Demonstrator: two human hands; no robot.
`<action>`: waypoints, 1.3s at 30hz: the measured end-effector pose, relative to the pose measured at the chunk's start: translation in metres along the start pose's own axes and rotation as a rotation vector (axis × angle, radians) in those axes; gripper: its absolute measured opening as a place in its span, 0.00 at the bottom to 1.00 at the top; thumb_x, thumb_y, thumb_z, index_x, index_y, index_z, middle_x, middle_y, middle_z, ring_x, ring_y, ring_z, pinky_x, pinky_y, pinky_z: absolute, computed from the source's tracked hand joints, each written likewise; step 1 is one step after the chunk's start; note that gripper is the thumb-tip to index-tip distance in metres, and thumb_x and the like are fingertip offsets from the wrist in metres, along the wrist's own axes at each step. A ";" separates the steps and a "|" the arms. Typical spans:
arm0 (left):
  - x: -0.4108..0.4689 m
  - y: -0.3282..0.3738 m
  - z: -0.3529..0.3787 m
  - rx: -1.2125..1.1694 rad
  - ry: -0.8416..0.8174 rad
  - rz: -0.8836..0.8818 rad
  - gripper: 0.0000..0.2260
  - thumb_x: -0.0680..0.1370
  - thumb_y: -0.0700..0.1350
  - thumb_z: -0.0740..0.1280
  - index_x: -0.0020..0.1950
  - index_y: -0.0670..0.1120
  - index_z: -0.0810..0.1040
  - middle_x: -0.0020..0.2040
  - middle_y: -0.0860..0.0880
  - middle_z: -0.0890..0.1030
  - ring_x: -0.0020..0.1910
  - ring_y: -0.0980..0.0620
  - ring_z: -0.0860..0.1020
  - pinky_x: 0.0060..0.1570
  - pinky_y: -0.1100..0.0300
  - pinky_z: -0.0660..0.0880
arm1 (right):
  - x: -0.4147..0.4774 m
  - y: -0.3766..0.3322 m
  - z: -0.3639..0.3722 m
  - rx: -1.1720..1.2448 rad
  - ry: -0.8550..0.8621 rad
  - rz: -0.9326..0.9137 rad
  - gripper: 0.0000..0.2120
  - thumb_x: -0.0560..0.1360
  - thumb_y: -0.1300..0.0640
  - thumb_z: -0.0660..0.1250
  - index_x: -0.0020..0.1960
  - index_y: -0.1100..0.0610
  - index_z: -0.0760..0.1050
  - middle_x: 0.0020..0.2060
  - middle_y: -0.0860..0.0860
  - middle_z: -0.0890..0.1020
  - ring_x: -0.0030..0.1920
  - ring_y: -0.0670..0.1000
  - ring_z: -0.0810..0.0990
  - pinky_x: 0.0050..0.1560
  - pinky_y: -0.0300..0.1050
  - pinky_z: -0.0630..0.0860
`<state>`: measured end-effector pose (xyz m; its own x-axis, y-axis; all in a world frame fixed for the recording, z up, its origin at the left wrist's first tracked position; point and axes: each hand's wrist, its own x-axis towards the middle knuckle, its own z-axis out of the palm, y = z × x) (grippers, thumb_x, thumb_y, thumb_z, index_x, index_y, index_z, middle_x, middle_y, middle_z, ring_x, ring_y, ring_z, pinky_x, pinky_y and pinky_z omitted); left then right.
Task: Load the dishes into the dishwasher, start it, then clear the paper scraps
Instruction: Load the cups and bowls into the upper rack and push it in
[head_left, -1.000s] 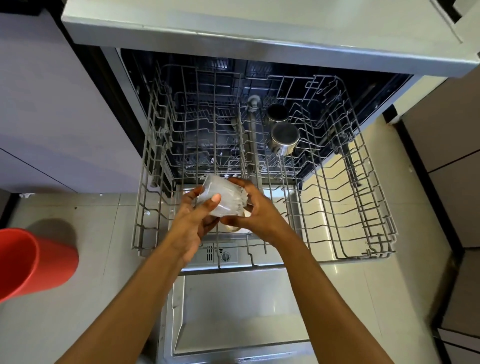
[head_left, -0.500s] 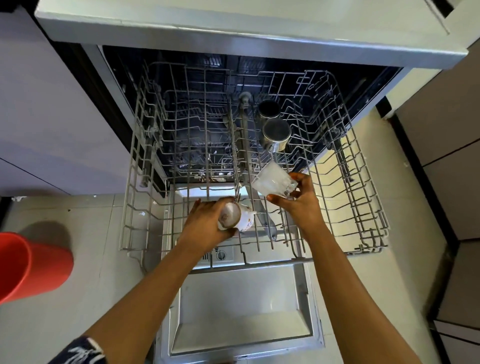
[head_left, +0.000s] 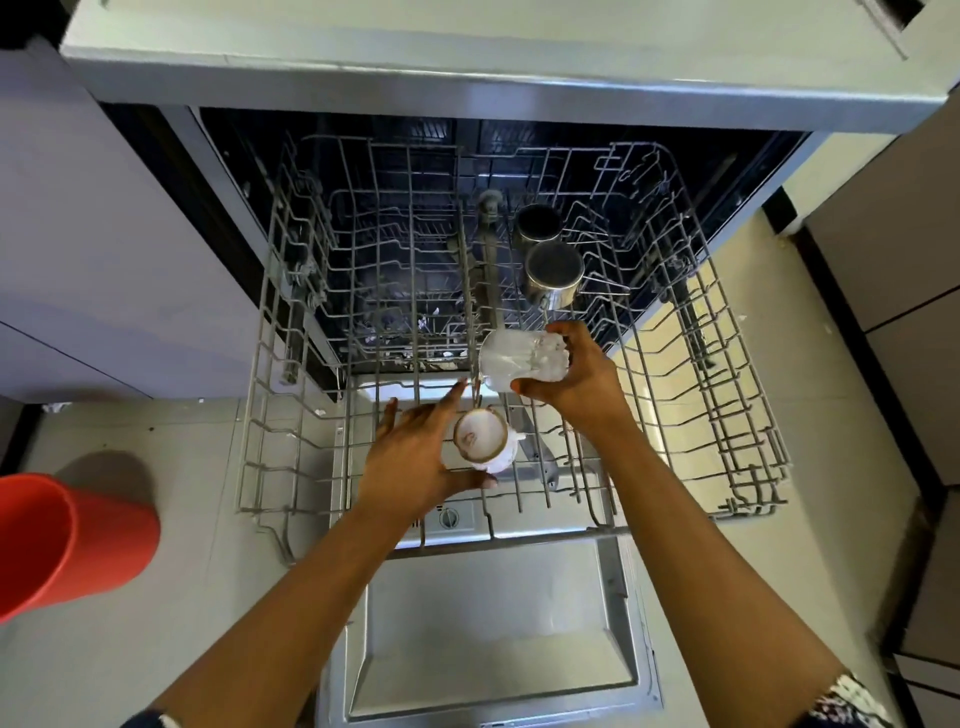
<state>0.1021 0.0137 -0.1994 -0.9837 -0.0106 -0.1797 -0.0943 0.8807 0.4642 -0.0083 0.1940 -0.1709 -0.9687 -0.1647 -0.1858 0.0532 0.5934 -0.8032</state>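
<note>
Gripping white cup (head_left: 491, 454), left hand (head_left: 415, 457) | right hand (head_left: 576, 387) clasps glass (head_left: 511, 358) | cup's base mark (head_left: 469, 439) blurred, unreadable

2 steel cups (head_left: 553, 270) in rack (head_left: 561, 531) rear, glass (head_left: 511, 358) before them, teacup (head_left: 480, 441) nearer, bucket (head_left: 67, 540) far L.

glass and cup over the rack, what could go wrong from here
1. The left hand holds the small cup with fingers spread, so it could slip onto the rack wires.
2. The glass in the right hand is close to both the small cup and a steel cup; setting it down may knock them.
</note>
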 end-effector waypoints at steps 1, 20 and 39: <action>-0.003 -0.002 -0.009 -0.026 0.017 -0.019 0.51 0.64 0.73 0.66 0.77 0.58 0.43 0.73 0.49 0.68 0.74 0.46 0.61 0.74 0.50 0.43 | 0.004 -0.006 -0.001 -0.041 -0.024 -0.022 0.37 0.59 0.55 0.81 0.63 0.53 0.67 0.56 0.51 0.79 0.55 0.52 0.78 0.57 0.50 0.76; -0.020 -0.058 -0.092 -0.153 0.329 -0.355 0.37 0.77 0.54 0.65 0.79 0.45 0.48 0.78 0.45 0.51 0.71 0.40 0.65 0.67 0.42 0.64 | 0.039 -0.049 0.045 -0.787 -0.299 -0.021 0.42 0.63 0.39 0.74 0.70 0.52 0.60 0.67 0.55 0.71 0.66 0.60 0.69 0.65 0.52 0.70; -0.023 -0.060 -0.090 -0.284 0.335 -0.372 0.36 0.77 0.54 0.65 0.79 0.50 0.49 0.78 0.51 0.52 0.31 0.56 0.76 0.65 0.44 0.65 | 0.030 -0.042 0.060 -0.693 -0.315 0.005 0.43 0.64 0.42 0.75 0.72 0.51 0.58 0.68 0.57 0.68 0.68 0.61 0.66 0.64 0.53 0.69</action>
<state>0.1163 -0.0815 -0.1447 -0.8669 -0.4856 -0.1126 -0.4353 0.6274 0.6456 -0.0247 0.1169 -0.1763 -0.8481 -0.3166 -0.4249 -0.2081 0.9364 -0.2824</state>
